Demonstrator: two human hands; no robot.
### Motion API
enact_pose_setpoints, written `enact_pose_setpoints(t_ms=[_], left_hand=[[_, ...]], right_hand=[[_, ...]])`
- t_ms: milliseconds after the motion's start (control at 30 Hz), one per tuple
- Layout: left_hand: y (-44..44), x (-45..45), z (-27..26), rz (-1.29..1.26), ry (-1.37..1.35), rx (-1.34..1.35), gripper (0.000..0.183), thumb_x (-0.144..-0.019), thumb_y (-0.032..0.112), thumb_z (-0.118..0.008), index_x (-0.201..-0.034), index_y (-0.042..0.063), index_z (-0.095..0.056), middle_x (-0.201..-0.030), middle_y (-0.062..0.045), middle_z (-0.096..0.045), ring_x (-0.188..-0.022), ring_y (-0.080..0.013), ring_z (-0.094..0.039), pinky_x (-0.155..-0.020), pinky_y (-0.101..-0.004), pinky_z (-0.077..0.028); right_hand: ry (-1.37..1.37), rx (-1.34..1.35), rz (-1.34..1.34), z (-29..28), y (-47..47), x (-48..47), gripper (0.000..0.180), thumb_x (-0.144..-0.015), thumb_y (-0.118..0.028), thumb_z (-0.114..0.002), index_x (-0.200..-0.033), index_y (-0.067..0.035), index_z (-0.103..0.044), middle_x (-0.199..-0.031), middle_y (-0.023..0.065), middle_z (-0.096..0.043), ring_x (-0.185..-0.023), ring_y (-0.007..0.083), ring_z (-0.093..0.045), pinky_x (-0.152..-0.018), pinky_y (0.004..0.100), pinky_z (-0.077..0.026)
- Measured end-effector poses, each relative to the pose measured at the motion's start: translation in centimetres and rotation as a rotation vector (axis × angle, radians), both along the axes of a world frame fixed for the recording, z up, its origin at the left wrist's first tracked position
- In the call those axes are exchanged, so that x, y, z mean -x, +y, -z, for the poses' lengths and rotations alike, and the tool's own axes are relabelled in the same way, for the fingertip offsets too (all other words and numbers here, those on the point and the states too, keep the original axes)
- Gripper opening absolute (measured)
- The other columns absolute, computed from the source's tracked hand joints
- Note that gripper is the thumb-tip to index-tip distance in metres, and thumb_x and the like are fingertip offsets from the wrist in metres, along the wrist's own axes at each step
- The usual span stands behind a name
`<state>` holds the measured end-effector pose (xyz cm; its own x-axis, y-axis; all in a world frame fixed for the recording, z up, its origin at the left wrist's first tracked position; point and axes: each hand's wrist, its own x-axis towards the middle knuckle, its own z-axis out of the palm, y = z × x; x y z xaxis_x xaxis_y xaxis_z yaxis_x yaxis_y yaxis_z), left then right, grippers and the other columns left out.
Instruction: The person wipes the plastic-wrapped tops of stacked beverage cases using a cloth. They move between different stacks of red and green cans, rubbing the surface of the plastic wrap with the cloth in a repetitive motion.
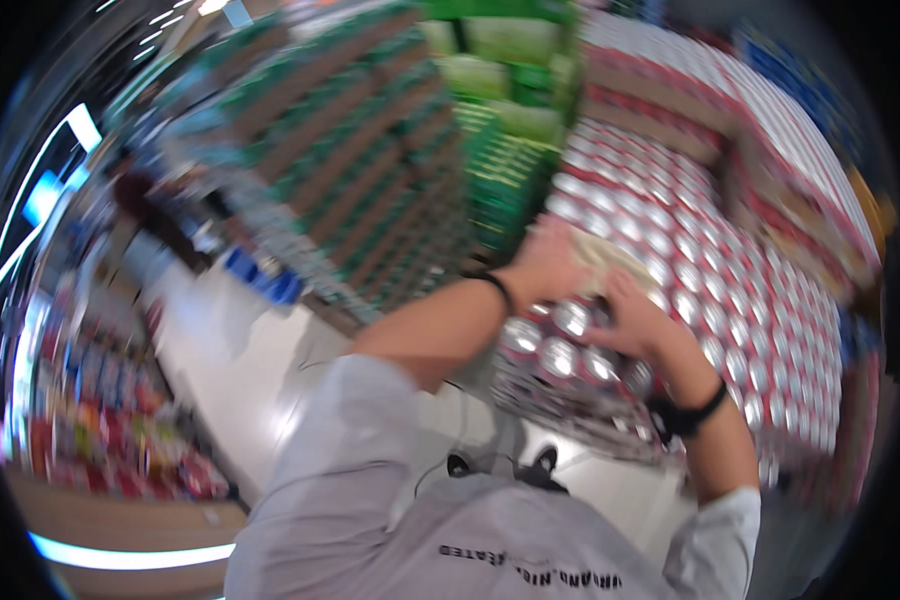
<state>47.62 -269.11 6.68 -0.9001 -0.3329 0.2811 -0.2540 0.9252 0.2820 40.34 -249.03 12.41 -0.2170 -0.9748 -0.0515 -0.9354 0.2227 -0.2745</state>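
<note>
My left hand [551, 259] and my right hand [626, 315] are close together over a stack of silver-topped drink cans [559, 356]. A cream-coloured cloth or sheet [607, 259] lies between and beyond my fingers, and both hands touch it. Blur hides whether the fingers are closed on it. Below my right hand, can tops show at the near corner of the stack. More red-sided cans [735, 330] with silver tops spread in rows to the right of my hands.
Tall stacked cartons with green cans [360, 150] stand ahead to the left, beside green crates [502, 180]. Red-and-brown can trays [645, 112] rise at the back right. A blue bin [262, 277] sits on the floor, near a person [150, 202]. Packaged goods [135, 442] fill a display at left.
</note>
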Motion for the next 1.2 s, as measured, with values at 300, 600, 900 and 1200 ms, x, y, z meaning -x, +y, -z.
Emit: enact_pose_setpoints(t_ms=[300,600,900,1200], left_hand=[[-0.6,0.6,-3.0,-0.046,-0.129,-0.106,0.088,-0.096,0.054,-0.044,-0.15,-0.011,-0.02,-0.158,-0.032,-0.013,-0.149,-0.0448,-0.008,-0.12,-0.0506,-0.015],[-4.2,8.7,-0.3,-0.067,-0.024,0.047,0.082,-0.096,0.052,-0.047,-0.144,-0.013,-0.032,-0.152,-0.033,-0.029,-0.146,-0.0439,-0.022,-0.121,-0.0451,-0.018],[-7.8,17.1,1.7,-0.098,-0.199,0.031,0.084,-0.098,0.056,-0.039,-0.153,-0.005,-0.018,-0.162,-0.025,-0.011,-0.15,-0.04,-0.01,-0.121,-0.0477,-0.017],[-9.4,19.4,0.3,-0.062,-0.173,0.024,0.079,-0.1,0.053,-0.037,-0.15,-0.007,-0.024,-0.157,-0.027,-0.022,-0.145,-0.0421,-0.023,-0.12,-0.0453,-0.02]], right_hand=[[0.018,-0.199,0.038,-1.3,-1.6,3.6,0.127,-0.072,-0.065,-0.073,-0.151,0.012,-0.01,-0.159,0.0323,-0.009,-0.15,0.0417,-0.006,-0.122,0.0428,-0.012],[-0.136,-0.159,0.085,0.4,-4.5,11.5,0.114,-0.082,-0.067,-0.061,-0.151,0.012,-0.016,-0.16,0.0304,-0.009,-0.151,0.0379,-0.007,-0.122,0.0419,-0.011],[-0.035,-0.18,0.163,1.4,-7.6,17.2,0.103,-0.088,-0.065,-0.051,-0.153,0.006,-0.014,-0.162,0.0254,-0.01,-0.152,0.0354,-0.007,-0.122,0.0413,-0.011],[-0.064,-0.168,0.168,2.2,-10.6,21.6,0.103,-0.088,-0.07,-0.047,-0.154,0.003,-0.019,-0.162,0.0216,-0.012,-0.152,0.0334,-0.01,-0.122,0.042,-0.014]])
